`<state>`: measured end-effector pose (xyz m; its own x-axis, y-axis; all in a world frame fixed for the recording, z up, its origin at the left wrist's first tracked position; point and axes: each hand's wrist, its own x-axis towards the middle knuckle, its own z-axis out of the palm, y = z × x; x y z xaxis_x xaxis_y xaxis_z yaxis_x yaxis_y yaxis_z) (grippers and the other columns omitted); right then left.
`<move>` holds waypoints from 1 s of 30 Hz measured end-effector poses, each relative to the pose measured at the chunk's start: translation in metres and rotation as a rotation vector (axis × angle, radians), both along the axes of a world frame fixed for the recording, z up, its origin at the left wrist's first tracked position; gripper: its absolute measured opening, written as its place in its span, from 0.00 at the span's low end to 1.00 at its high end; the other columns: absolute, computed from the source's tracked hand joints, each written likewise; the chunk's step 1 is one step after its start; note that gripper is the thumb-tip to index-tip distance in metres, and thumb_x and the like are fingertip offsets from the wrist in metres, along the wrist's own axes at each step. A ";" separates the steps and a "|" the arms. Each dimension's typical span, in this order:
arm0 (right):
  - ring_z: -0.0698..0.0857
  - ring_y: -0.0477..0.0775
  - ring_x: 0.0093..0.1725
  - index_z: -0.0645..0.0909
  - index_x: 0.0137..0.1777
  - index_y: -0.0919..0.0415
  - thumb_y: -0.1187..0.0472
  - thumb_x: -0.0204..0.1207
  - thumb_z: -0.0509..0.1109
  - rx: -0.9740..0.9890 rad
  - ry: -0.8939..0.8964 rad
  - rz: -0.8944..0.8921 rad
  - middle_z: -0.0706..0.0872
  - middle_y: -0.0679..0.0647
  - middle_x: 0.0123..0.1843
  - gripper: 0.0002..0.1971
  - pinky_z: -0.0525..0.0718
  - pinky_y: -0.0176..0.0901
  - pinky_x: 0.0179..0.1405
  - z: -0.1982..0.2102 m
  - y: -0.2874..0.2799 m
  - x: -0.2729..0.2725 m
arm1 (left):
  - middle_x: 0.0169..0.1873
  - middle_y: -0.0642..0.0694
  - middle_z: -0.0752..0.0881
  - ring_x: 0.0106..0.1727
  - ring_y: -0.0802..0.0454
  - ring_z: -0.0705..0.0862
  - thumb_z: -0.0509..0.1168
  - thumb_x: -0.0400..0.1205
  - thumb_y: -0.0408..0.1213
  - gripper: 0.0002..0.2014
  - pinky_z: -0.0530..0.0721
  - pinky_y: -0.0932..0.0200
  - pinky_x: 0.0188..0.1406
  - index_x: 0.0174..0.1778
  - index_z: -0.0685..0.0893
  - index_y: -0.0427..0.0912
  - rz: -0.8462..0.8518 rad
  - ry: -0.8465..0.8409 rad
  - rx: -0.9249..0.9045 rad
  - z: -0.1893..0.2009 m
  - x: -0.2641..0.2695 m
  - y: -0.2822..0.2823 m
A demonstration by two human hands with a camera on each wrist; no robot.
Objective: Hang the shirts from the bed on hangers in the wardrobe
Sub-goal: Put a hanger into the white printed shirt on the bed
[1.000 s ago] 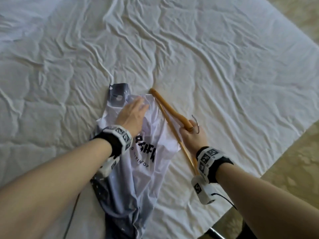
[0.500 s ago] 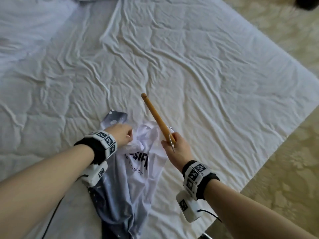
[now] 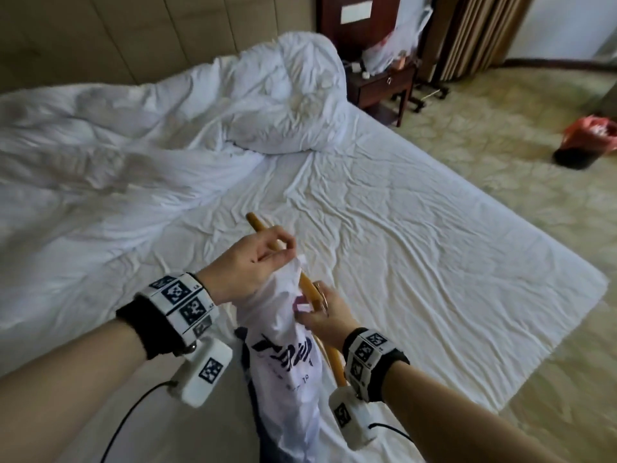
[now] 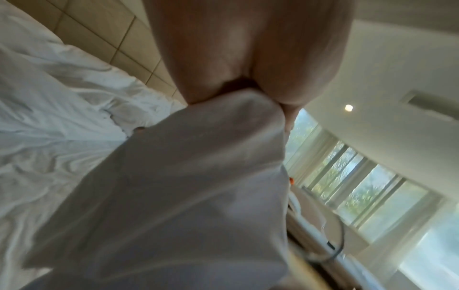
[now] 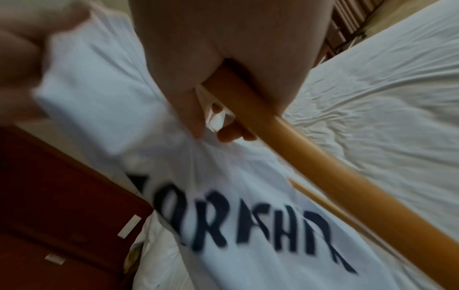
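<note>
A white shirt with dark lettering hangs above the bed, bunched at its top. My left hand grips the gathered fabric near the collar. A wooden hanger slants up beside the shirt, its tip poking out past the left hand. My right hand holds the hanger at its middle by the metal hook; in the right wrist view the hanger bar runs out of the fist and the fingertips also touch the shirt.
The bed's white sheet spreads ahead; a crumpled duvet is piled at its far left. A dark wooden nightstand stands behind the bed, curtains beside it. A red-lined bin sits on the patterned carpet at right.
Both hands have lifted the shirt and hanger off the sheet. The left hand went from lying on the shirt to gripping its top. The head view has tilted up to show the room.
</note>
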<state>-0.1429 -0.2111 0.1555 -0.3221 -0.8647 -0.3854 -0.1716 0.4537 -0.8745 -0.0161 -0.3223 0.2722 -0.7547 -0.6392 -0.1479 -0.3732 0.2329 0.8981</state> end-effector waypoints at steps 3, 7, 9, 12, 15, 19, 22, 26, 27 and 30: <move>0.88 0.58 0.48 0.81 0.50 0.54 0.62 0.75 0.72 -0.003 0.121 0.107 0.89 0.54 0.46 0.05 0.86 0.54 0.50 0.033 0.014 0.038 | 0.24 0.35 0.67 0.22 0.48 0.63 0.67 0.81 0.46 0.03 0.62 0.53 0.20 0.46 0.82 0.53 0.037 0.109 -0.051 0.056 0.035 0.010; 0.85 0.52 0.36 0.78 0.39 0.52 0.56 0.75 0.74 -0.054 0.212 0.132 0.85 0.50 0.35 0.07 0.83 0.41 0.32 0.085 0.020 0.066 | 0.23 0.43 0.70 0.20 0.54 0.63 0.65 0.84 0.37 0.02 0.60 0.62 0.18 0.48 0.81 0.43 0.016 0.024 -0.166 0.111 0.081 0.018; 0.82 0.50 0.33 0.78 0.39 0.51 0.55 0.76 0.75 -0.111 0.297 0.136 0.81 0.46 0.32 0.08 0.74 0.28 0.23 0.118 0.017 0.064 | 0.26 0.44 0.79 0.22 0.54 0.72 0.68 0.83 0.37 0.02 0.71 0.62 0.24 0.45 0.82 0.45 0.035 -0.082 -0.251 0.128 0.107 0.018; 0.80 0.46 0.30 0.81 0.44 0.54 0.60 0.76 0.72 -0.178 0.391 0.137 0.82 0.48 0.34 0.02 0.70 0.25 0.19 0.173 0.012 0.059 | 0.38 0.48 0.87 0.40 0.54 0.86 0.69 0.82 0.41 0.04 0.84 0.58 0.47 0.42 0.83 0.52 0.084 -0.290 -0.442 0.143 0.141 0.014; 0.80 0.50 0.30 0.78 0.37 0.53 0.63 0.75 0.69 -0.260 0.435 0.149 0.81 0.50 0.32 0.07 0.73 0.32 0.23 0.222 0.004 0.064 | 0.36 0.47 0.84 0.39 0.47 0.84 0.66 0.83 0.42 0.02 0.81 0.56 0.39 0.46 0.81 0.50 0.143 -0.446 -0.608 0.157 0.157 0.018; 0.80 0.53 0.31 0.77 0.34 0.53 0.66 0.73 0.68 -0.391 0.402 0.169 0.80 0.51 0.30 0.09 0.77 0.44 0.32 0.279 -0.003 0.079 | 0.48 0.56 0.86 0.49 0.64 0.84 0.75 0.77 0.45 0.18 0.81 0.68 0.46 0.61 0.81 0.51 0.164 -0.157 -0.616 0.185 0.145 0.042; 0.77 0.47 0.29 0.75 0.30 0.52 0.68 0.71 0.69 -0.470 0.416 0.185 0.78 0.46 0.28 0.13 0.75 0.40 0.29 0.315 -0.005 0.086 | 0.49 0.49 0.87 0.53 0.55 0.87 0.77 0.73 0.42 0.21 0.87 0.55 0.52 0.60 0.80 0.44 0.174 -0.070 -0.502 0.190 0.122 0.053; 0.78 0.48 0.28 0.80 0.35 0.60 0.67 0.72 0.70 -0.505 0.483 0.204 0.80 0.50 0.30 0.06 0.73 0.35 0.22 0.348 -0.001 0.078 | 0.36 0.45 0.88 0.41 0.47 0.86 0.69 0.75 0.49 0.14 0.84 0.46 0.47 0.42 0.85 0.39 0.221 -0.078 -0.551 0.197 0.108 0.057; 0.79 0.48 0.28 0.81 0.37 0.62 0.67 0.73 0.70 -0.516 0.525 0.216 0.81 0.51 0.31 0.04 0.73 0.35 0.21 0.355 0.001 0.075 | 0.33 0.44 0.87 0.38 0.47 0.84 0.69 0.80 0.43 0.10 0.83 0.48 0.44 0.37 0.85 0.40 0.238 -0.057 -0.557 0.202 0.106 0.057; 0.79 0.49 0.30 0.76 0.32 0.54 0.64 0.75 0.70 -0.527 0.693 0.273 0.81 0.50 0.31 0.11 0.73 0.34 0.23 0.370 0.005 0.062 | 0.43 0.35 0.89 0.46 0.38 0.87 0.64 0.83 0.32 0.08 0.86 0.40 0.50 0.47 0.89 0.39 0.238 0.008 -0.513 0.217 0.104 0.054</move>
